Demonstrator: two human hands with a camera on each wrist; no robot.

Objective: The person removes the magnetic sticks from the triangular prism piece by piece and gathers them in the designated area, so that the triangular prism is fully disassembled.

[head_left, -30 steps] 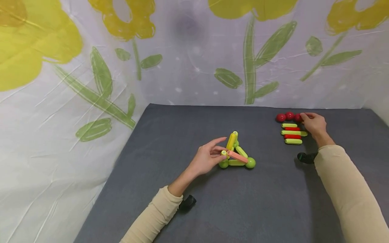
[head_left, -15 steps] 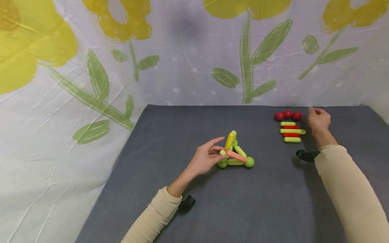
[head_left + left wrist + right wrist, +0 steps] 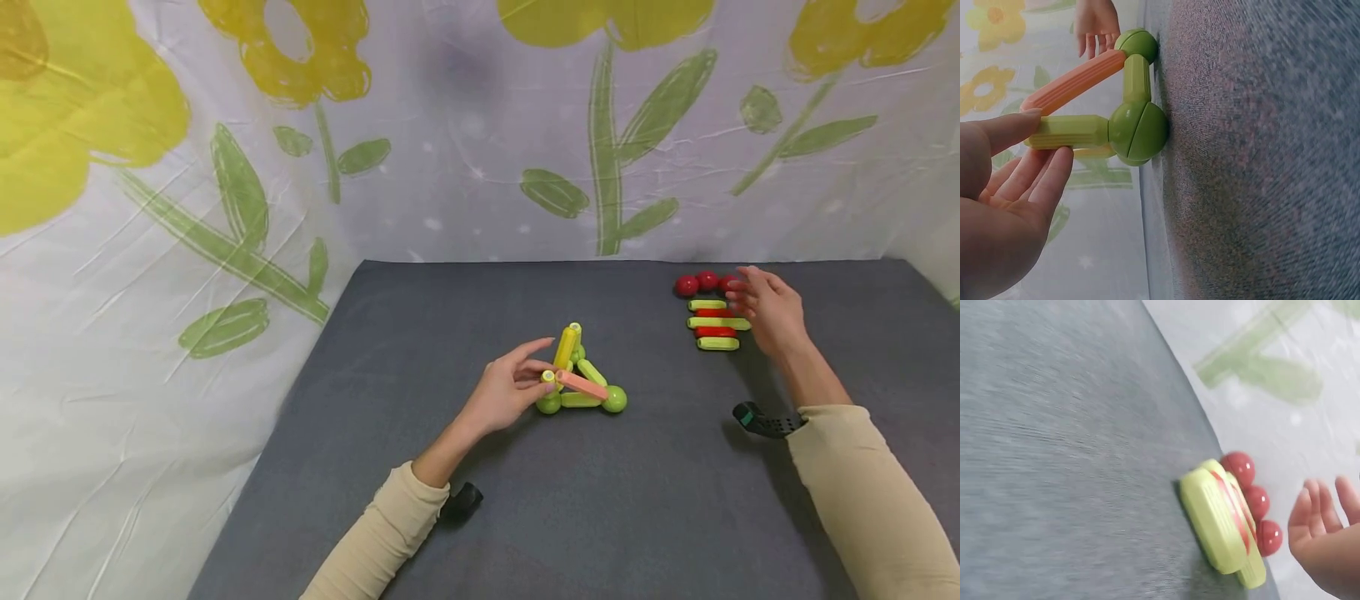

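My left hand [image 3: 506,392] pinches an upright yellow-green rod [image 3: 1072,132] between thumb and fingers. That rod stands on a green ball [image 3: 1138,131], a corner of a triangular frame of magnetic building rods and balls. A coral rod [image 3: 583,385] slants from the rod's top down to the right-hand green ball [image 3: 615,399]. At the back corner lean a yellow rod [image 3: 566,347] and another upright one. My right hand [image 3: 776,312] hovers with loose, empty fingers beside several red balls [image 3: 707,280], overlapping the rightmost in the head view.
Below the red balls, several loose rods lie in a row, such as a long yellow-green one [image 3: 712,322] and a red one [image 3: 715,332]. The dark grey table [image 3: 600,508] meets a flower-printed cloth [image 3: 465,183] at its back edge. Each wrist wears a black strap [image 3: 768,422].
My right hand went from touching the rightmost red ball to its right, then came back nearer with its fingers spread. My left hand keeps its pinch on the rod, and the frame stays put.
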